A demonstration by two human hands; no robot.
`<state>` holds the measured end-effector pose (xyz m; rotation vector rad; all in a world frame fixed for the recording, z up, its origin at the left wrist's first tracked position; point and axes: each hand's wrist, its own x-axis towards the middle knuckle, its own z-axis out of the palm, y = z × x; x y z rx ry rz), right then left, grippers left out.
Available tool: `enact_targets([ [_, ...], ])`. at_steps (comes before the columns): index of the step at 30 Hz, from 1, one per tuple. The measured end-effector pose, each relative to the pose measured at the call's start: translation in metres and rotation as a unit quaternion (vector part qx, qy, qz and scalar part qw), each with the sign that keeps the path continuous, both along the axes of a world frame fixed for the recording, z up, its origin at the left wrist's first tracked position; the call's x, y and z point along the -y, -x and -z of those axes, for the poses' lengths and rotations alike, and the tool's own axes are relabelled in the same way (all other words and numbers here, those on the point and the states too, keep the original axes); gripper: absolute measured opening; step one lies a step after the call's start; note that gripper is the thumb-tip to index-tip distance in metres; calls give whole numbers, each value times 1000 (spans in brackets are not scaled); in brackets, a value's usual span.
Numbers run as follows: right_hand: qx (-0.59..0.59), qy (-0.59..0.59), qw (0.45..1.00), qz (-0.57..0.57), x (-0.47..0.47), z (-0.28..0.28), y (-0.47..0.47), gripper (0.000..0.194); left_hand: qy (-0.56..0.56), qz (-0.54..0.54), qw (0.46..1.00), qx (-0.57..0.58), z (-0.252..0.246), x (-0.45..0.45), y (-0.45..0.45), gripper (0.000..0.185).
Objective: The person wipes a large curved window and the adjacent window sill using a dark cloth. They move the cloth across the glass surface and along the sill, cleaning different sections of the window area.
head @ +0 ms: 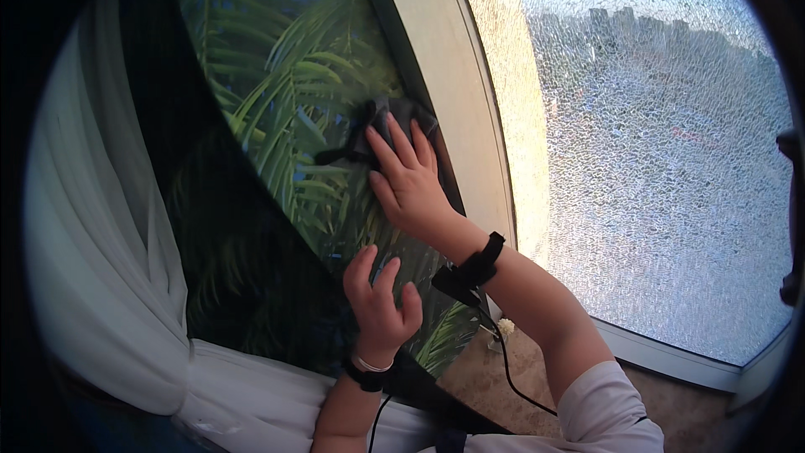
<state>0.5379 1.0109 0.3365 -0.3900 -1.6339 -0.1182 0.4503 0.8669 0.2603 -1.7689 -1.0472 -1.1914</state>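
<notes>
My right hand lies with fingers spread on a crumpled dark grey cloth. It presses the cloth against a smooth pane showing green palm fronds, close to the dark edging of the pale frame. Lower down, my left hand is raised in front of the pane, its fingers apart and curved, holding nothing. Whether its fingertips touch the pane, I cannot tell. Each wrist wears a black strap; the right strap carries a small black device with a cable.
A pale upright frame parts the pane from a large crackle-textured window. White gathered curtain hangs at left and runs along the bottom. A small cream flower stands on a brown stone-like surface. A black cable trails from the right wrist.
</notes>
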Motion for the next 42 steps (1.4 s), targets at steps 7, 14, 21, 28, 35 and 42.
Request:
enact_targets([
  [7, 171, 38, 984, -21, 1, 85, -65, 55, -14, -191, 981, -31, -8, -26, -25, 46],
  [14, 59, -53, 997, 27, 7, 64, -106, 50, 78, -177, 981, -13, 2, -49, -43, 51],
  [21, -16, 103, 993, -49, -13, 50, -77, 57, -4, -249, 969, 1, 12, -82, -50, 59],
  [28, -51, -3, 998, -23, -46, -67, -68, 55, -5, -317, 948, -9, 12, -93, -57, 62],
  [35, 8, -103, 993, 64, -58, -131, -60, 61, -4, -337, 941, -26, 7, -109, -66, 63],
  [42, 114, -16, 980, 162, -38, -12, -68, 54, 25, -309, 950, -33, 14, -108, -62, 58],
])
